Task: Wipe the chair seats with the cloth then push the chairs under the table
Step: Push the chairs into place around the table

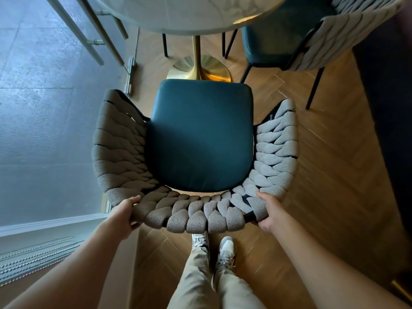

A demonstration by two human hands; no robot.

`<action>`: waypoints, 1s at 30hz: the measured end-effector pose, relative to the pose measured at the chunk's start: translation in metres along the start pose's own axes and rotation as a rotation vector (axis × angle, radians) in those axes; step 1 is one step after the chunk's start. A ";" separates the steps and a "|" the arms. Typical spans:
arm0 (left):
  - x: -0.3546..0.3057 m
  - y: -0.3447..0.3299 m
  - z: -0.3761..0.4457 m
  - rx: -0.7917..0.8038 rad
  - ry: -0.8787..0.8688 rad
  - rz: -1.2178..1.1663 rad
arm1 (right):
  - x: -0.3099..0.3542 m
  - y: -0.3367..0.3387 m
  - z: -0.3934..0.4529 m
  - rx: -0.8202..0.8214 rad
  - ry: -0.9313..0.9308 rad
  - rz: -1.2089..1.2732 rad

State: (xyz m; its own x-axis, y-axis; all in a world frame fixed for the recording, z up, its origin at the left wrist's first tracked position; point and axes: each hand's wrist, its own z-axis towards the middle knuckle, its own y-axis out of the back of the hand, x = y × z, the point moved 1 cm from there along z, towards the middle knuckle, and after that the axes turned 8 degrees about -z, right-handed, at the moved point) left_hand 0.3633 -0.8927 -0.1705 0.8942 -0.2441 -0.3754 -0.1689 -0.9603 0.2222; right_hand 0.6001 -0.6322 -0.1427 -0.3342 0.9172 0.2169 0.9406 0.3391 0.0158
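Note:
A chair with a dark teal seat (200,134) and a curved, woven grey backrest (194,215) stands in front of me, facing the round marble table (178,12). My left hand (124,214) grips the backrest at its lower left. At the lower right, my right hand (270,211) grips the same backrest. The seat's front edge lies just short of the table's rim, near the gold pedestal base (200,68). No cloth is in view.
A second chair (289,34) of the same kind sits at the upper right, partly under the table. A glass wall and sliding-door track (130,74) run along the left. My feet (214,248) stand on the wooden herringbone floor behind the chair.

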 end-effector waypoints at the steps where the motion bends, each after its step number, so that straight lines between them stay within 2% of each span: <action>1: -0.002 0.001 0.000 0.003 -0.008 0.039 | 0.003 -0.001 0.000 0.001 0.006 0.009; 6: -0.006 0.013 -0.013 0.099 0.003 0.178 | 0.001 0.005 -0.007 0.020 0.038 0.020; 14: -0.015 0.013 -0.029 0.010 -0.046 0.151 | 0.018 0.023 -0.013 0.004 0.103 -0.056; 21: -0.016 0.012 -0.023 0.059 0.104 0.246 | 0.009 0.009 -0.006 0.052 0.002 -0.094; 27: -0.010 -0.004 -0.009 -0.011 0.058 0.103 | 0.017 0.002 0.002 0.046 0.004 -0.088; 30: -0.016 -0.011 -0.012 0.005 0.059 0.044 | 0.027 -0.004 0.001 0.025 0.009 -0.086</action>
State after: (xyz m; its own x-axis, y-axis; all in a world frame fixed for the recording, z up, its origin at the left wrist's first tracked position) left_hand 0.3555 -0.8769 -0.1561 0.9085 -0.2781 -0.3119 -0.2105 -0.9493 0.2333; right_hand 0.5866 -0.6084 -0.1379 -0.4135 0.8824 0.2246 0.9065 0.4222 0.0103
